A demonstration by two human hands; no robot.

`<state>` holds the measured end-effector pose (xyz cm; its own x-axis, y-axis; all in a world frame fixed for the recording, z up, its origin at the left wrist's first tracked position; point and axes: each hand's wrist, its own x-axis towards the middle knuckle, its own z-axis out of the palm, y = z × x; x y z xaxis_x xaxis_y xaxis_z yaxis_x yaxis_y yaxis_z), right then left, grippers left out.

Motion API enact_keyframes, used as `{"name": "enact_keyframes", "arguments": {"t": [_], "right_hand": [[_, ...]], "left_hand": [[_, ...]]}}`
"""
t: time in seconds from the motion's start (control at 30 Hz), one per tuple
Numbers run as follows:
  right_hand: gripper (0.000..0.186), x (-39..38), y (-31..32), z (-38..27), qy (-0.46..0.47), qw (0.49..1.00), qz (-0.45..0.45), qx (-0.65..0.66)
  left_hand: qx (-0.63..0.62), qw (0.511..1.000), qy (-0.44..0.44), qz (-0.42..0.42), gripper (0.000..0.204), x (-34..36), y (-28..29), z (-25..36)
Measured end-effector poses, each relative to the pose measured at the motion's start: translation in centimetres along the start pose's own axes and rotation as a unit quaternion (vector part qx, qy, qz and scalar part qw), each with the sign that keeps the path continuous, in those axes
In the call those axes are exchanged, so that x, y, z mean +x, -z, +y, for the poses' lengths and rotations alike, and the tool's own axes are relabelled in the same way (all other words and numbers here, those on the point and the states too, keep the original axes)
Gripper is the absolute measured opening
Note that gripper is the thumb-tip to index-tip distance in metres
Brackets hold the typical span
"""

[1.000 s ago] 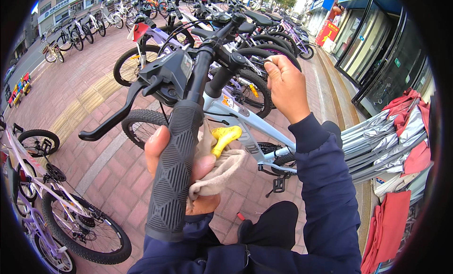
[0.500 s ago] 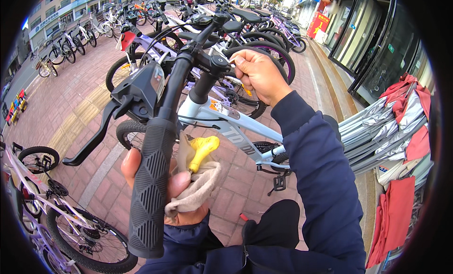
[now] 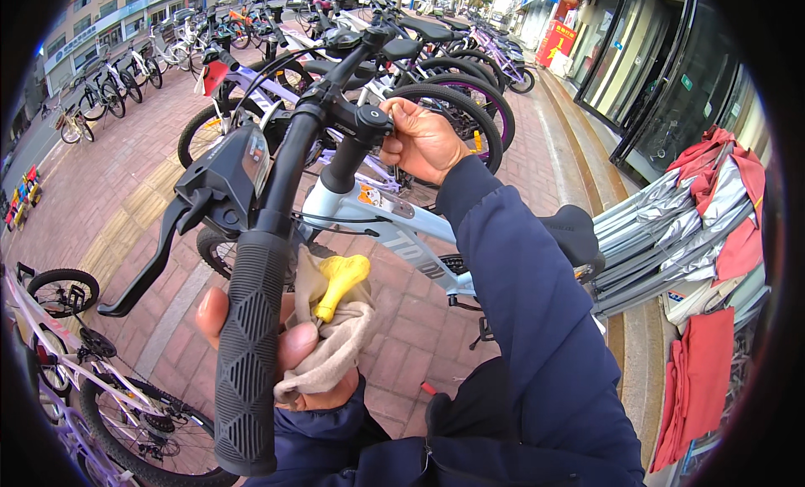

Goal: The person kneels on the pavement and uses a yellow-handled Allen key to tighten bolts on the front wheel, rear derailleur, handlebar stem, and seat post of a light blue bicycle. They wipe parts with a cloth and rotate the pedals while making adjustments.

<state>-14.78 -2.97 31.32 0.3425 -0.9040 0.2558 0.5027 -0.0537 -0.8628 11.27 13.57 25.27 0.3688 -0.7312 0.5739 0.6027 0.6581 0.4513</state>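
My left hand (image 3: pixel 298 344) is wrapped around the black rubber grip (image 3: pixel 245 353) of an upright pale blue bicycle (image 3: pixel 398 240), with a crumpled beige cloth (image 3: pixel 344 349) also held against it. A small yellow object (image 3: pixel 344 282) lies on that cloth. The brake lever and shifter housing (image 3: pixel 220 185) jut out left of the grip. My right hand (image 3: pixel 423 143) is closed at the side of the black stem cap (image 3: pixel 370 122), thumb and fingertips together; whatever they hold is too small or hidden to make out. The black saddle (image 3: pixel 566 240) shows beyond my right arm.
Rows of bicycles (image 3: pixel 440 85) stand ahead, more bikes (image 3: pixel 126 403) at left on the pink paving (image 3: pixel 151 202). At right are shop steps (image 3: pixel 583 135), glass doors (image 3: pixel 662 93), bundled poles with red and silver fabric (image 3: pixel 688 227), and folded red fabric (image 3: pixel 696 378).
My right hand has moved left and onto the side of the stem cap. The handlebar, with my left hand and cloth, has shifted left and slightly down in the view.
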Motion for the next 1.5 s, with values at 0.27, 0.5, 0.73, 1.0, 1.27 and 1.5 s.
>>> {"name": "enact_keyframes", "arguments": {"t": [0.27,0.5,0.73,1.0,1.27,1.5], "right_hand": [[0.021,0.6,-0.6,2.3,0.059,0.995,-0.017,0.082],[0.023,0.5,-0.2,1.8,0.063,0.997,-0.04,0.029],[0.032,0.0,-0.2,1.2,0.019,1.0,-0.015,-0.002],[0.043,-0.5,-0.3,-0.3,-0.047,0.997,-0.04,-0.041],[0.042,-0.8,-0.6,-1.4,-0.091,0.995,-0.028,-0.041],[0.049,-1.3,-1.7,-3.7,-0.169,0.976,0.025,-0.134]], "left_hand": [[0.075,0.988,-0.116,0.067,0.084,0.0,-1.0,-0.8],[0.051,0.994,-0.093,0.032,0.083,0.3,-1.0,-0.5],[0.052,0.992,-0.115,0.022,0.083,0.1,-0.7,-0.8],[0.135,0.98,-0.14,0.048,0.091,0.5,-0.9,-0.3],[0.028,0.985,-0.157,-0.067,0.091,0.9,-0.1,0.4],[0.005,0.98,-0.179,-0.086,0.088,1.0,-0.5,0.2]]}}
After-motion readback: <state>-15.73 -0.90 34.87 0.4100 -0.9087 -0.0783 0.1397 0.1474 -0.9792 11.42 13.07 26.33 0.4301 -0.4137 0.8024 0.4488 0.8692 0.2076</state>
